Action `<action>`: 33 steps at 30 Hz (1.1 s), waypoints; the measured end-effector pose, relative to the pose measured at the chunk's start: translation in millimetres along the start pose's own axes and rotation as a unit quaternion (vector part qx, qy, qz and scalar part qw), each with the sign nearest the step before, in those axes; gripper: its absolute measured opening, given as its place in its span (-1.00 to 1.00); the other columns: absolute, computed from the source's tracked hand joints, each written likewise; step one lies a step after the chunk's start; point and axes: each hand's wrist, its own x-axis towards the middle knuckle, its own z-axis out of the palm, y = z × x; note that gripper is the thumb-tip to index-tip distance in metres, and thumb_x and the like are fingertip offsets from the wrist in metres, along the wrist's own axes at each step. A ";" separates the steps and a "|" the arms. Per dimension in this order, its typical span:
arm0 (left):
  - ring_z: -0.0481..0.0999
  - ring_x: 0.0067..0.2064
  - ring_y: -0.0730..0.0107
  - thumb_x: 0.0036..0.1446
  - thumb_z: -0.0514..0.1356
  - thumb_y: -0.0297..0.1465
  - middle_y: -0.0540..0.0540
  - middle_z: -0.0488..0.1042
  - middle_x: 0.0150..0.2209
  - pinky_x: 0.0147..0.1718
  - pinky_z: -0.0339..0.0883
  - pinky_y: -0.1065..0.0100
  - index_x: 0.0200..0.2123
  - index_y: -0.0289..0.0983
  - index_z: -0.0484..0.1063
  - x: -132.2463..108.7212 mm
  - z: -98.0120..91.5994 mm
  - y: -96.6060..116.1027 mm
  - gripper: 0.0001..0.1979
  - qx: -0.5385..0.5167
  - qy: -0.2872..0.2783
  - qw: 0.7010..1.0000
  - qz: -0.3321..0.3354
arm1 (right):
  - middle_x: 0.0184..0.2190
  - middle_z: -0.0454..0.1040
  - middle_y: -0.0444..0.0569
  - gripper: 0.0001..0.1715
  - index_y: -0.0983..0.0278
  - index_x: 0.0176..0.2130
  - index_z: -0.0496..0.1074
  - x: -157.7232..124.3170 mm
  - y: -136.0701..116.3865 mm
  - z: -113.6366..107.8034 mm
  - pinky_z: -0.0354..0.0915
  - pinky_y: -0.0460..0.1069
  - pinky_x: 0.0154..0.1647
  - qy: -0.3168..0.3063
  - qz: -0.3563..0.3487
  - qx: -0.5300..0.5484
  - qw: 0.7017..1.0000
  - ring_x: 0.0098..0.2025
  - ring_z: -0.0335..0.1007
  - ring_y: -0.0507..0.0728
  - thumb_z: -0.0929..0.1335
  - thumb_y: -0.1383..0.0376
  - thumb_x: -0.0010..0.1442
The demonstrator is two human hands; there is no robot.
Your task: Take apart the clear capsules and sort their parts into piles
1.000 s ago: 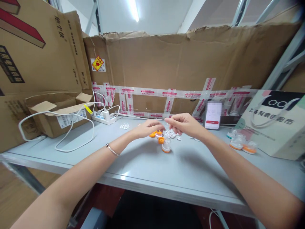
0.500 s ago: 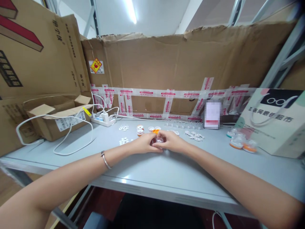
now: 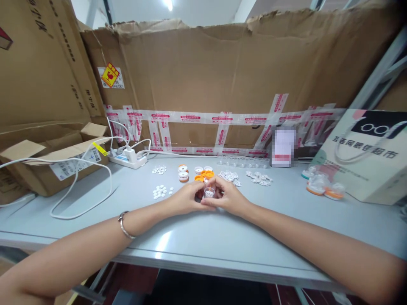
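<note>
My left hand (image 3: pixel 184 198) and my right hand (image 3: pixel 228 197) rest together on the grey table (image 3: pixel 203 237), fingers curled round a small clear cup (image 3: pixel 209 192) held between them. Just behind the hands lie several orange and white caps (image 3: pixel 203 171). Small white discs (image 3: pixel 161 191) lie to the left, with another small group of white discs (image 3: pixel 159 170) further back. More clear and white small parts (image 3: pixel 229 176) sit behind my right hand. A silver bangle (image 3: pixel 123 225) is on my left wrist.
A white power strip (image 3: pixel 127 159) with cables sits at back left beside an open cardboard box (image 3: pixel 47 156). A taped cardboard wall (image 3: pixel 222 84) backs the table. A row of clear cups (image 3: pixel 241 162), a phone (image 3: pixel 283 147), finished orange-based cups (image 3: pixel 321 188) and a paper bag (image 3: pixel 365 156) stand at right.
Both hands came down from above the small parts and drew nearer to me, closing together on the clear cup on the table. The camera has dipped and moved closer.
</note>
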 end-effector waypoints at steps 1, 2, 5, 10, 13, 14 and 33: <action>0.20 -0.44 0.50 -0.11 0.26 -0.18 0.03 0.29 -0.45 -0.50 0.06 0.47 -0.31 -0.32 0.34 -0.2 -0.2 -0.3 -0.64 0.002 0.000 1.000 0.002 | -0.61 0.16 -0.27 -0.55 0.27 -0.28 0.22 -0.2 -0.1 0.2 0.02 -0.14 -0.56 -0.001 0.000 0.002 1.000 -0.57 0.04 -0.06 0.42 0.11 -0.10; 0.21 -0.43 0.49 -0.11 0.27 -0.19 0.03 0.30 -0.44 -0.49 0.07 0.47 -0.31 -0.32 0.34 -0.5 -0.4 -0.6 -0.64 0.005 0.001 1.000 0.003 | -0.61 0.15 -0.28 -0.55 0.26 -0.28 0.21 -0.3 0.0 0.5 0.01 -0.14 -0.56 -0.003 0.001 0.005 1.000 -0.57 0.03 -0.06 0.42 0.11 -0.09; 0.24 -0.41 0.47 -0.07 0.25 -0.23 0.01 0.32 -0.40 -0.46 0.11 0.46 -0.25 -0.30 0.34 -1.7 -0.7 -0.9 -0.66 0.006 0.003 1.000 0.004 | -0.61 0.14 -0.28 -0.55 0.24 -0.28 0.19 -0.4 2.3 1.4 -0.01 -0.15 -0.58 -0.009 0.011 0.015 1.000 -0.58 0.02 -0.06 0.42 0.12 -0.09; 0.31 -0.27 0.37 -0.03 0.22 -0.29 -0.07 0.36 -0.25 -0.31 0.18 0.41 -0.16 -0.29 0.33 0.5 -2.3 -1.0 -0.66 0.012 -0.016 1.000 0.016 | -0.57 0.19 -0.26 -0.58 0.22 -0.29 0.17 0.0 7.9 0.0 0.00 -0.15 -0.56 -0.038 0.012 0.023 0.999 -0.56 0.04 -0.05 0.41 0.14 -0.07; 0.32 -0.21 0.33 -0.01 0.20 -0.29 -0.09 0.35 -0.22 -0.24 0.20 0.39 -0.16 -0.28 0.32 4.2 -3.9 -2.1 -0.67 -0.002 -0.035 0.999 0.007 | -0.52 0.24 -0.24 -0.58 0.21 -0.29 0.15 0.3 9.5 -2.3 0.02 -0.14 -0.55 -0.047 0.026 0.045 0.998 -0.54 0.06 -0.05 0.41 0.15 -0.06; 0.32 -0.22 0.34 -0.02 0.21 -0.29 -0.09 0.36 -0.23 -0.26 0.20 0.40 -0.19 -0.29 0.32 5.6 -4.2 -2.6 -0.68 -0.003 -0.040 0.999 0.000 | -0.52 0.25 -0.24 -0.59 0.21 -0.30 0.15 0.5 9.9 -3.1 0.03 -0.14 -0.54 -0.050 0.032 0.050 0.997 -0.54 0.06 -0.05 0.41 0.15 -0.06; 0.20 -0.47 0.52 -0.13 0.24 -0.09 0.05 0.29 -0.46 -0.53 0.06 0.49 -0.37 -0.31 0.23 13.4 -1.6 -8.4 -0.57 -0.014 -0.091 0.991 -0.094 | -0.65 0.11 -0.31 -0.58 0.23 -0.43 0.09 6.9 8.5 -7.4 -0.06 -0.16 -0.60 -0.069 0.063 0.044 0.995 -0.60 -0.04 -0.07 0.41 0.16 -0.09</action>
